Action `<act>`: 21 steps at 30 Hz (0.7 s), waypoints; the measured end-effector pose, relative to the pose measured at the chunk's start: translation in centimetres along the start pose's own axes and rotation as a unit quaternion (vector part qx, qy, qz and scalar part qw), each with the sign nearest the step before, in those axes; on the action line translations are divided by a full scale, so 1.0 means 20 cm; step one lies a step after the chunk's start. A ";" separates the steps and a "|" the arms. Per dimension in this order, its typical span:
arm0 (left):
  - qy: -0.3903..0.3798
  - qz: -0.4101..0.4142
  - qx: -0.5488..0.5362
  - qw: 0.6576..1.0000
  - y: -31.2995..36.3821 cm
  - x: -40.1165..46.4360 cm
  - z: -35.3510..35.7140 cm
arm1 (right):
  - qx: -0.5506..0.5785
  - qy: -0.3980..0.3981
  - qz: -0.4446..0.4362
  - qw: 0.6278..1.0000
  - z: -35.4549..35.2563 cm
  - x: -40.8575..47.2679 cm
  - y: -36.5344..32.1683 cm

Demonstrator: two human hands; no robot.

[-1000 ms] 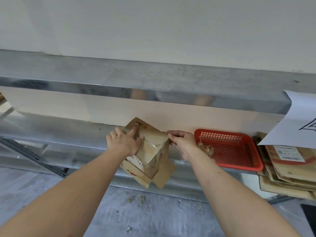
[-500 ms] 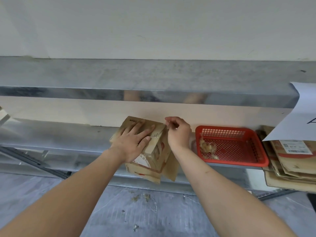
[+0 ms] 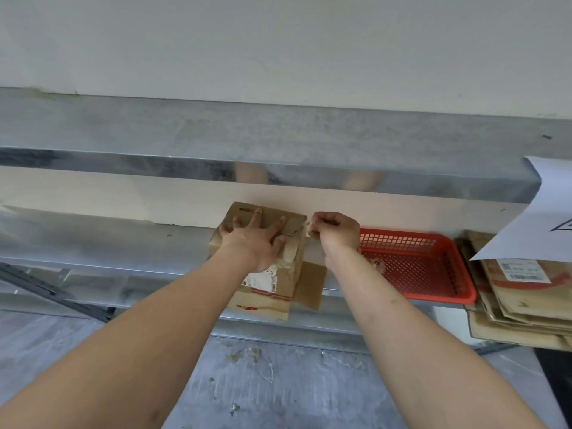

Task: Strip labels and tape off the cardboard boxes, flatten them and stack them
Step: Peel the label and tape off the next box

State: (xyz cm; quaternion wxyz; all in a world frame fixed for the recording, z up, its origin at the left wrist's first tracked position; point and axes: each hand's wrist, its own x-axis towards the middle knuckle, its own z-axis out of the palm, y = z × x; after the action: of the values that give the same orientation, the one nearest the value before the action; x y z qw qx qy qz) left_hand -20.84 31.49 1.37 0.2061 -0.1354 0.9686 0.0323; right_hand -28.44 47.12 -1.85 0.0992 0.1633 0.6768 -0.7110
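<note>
Your left hand (image 3: 257, 243) presses flat on the small brown cardboard box (image 3: 272, 258) on the metal shelf (image 3: 123, 243), your right hand (image 3: 332, 232) pinching its clear tape strip (image 3: 307, 232); next, peel steadily.

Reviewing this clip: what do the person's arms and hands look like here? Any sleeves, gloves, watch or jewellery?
Both forearms are bare right to the frame's bottom edge; no sleeve shows. The left hand and right hand wear no gloves. No watch, bracelet or ring is visible on either wrist or on the fingers that show. No markings or tattoos can be made out.
</note>
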 end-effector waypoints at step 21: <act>0.028 -0.004 0.005 1.000 0.03 -0.03 0.07 | -0.110 -0.084 0.010 0.990 -0.08 -0.03 0.15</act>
State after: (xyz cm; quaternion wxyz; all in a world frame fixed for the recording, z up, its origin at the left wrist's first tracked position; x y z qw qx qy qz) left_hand -19.97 32.32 0.41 0.1799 -0.1390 0.9736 0.0227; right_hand -26.67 48.52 -4.46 0.1801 0.0980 0.7388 -0.6420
